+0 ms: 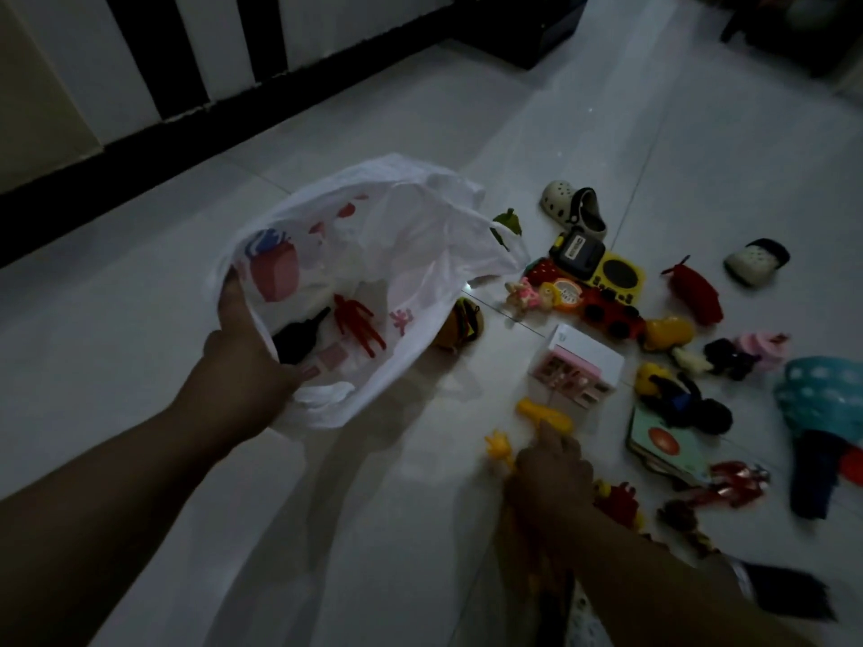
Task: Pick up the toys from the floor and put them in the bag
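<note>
Dim, underexposed view with muddy colours. The pale floor (pixel 140 343) shows a soft sheen toward 1 o'clock and 1 small glint just beside the bag (pixel 420 217). Faint shadows spread below the bag toward 6 o'clock. The right hand (pixel 546 478) and the toys (pixel 738 478) at 4 o'clock are smeared by blur.

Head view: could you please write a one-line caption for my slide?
Left hand holds a white bag open while the right hand reaches into toys scattered on the floor.
</note>
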`<state>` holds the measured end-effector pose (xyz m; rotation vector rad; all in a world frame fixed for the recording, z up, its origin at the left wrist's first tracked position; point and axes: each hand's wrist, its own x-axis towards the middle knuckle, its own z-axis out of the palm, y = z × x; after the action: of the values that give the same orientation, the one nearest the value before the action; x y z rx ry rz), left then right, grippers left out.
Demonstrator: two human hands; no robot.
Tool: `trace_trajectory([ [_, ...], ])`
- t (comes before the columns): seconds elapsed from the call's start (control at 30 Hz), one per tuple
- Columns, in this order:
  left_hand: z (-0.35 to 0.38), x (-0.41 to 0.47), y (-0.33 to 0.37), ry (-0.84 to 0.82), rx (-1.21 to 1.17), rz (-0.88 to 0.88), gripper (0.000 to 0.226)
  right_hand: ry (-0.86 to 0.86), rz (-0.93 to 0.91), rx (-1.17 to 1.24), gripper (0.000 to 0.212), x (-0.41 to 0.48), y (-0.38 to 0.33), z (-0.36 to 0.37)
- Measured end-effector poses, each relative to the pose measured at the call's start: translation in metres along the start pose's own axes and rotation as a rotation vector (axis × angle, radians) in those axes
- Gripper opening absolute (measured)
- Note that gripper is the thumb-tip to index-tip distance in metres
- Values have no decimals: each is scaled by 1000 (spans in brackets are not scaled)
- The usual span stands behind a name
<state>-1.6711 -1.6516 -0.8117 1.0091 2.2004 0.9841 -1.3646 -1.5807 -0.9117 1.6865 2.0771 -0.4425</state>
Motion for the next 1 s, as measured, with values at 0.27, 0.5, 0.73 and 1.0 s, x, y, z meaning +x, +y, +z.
trace_trajectory([
  [0.27,-1,4,1,10,-10,1,113,253,-112,587,25,-4,-12,-63],
  [0.5,-1,7,5,1,10,-42,117,263,-131,1040,30,-30,-36,-172],
  [0.73,-6,-2,15,-4,-22,-38,114,-240,12,1421,33,12,-114,-198],
  [1.0,-7,-3,20,-22,-37,-17,125,-171,-160,1360,31,24,-165,-201],
])
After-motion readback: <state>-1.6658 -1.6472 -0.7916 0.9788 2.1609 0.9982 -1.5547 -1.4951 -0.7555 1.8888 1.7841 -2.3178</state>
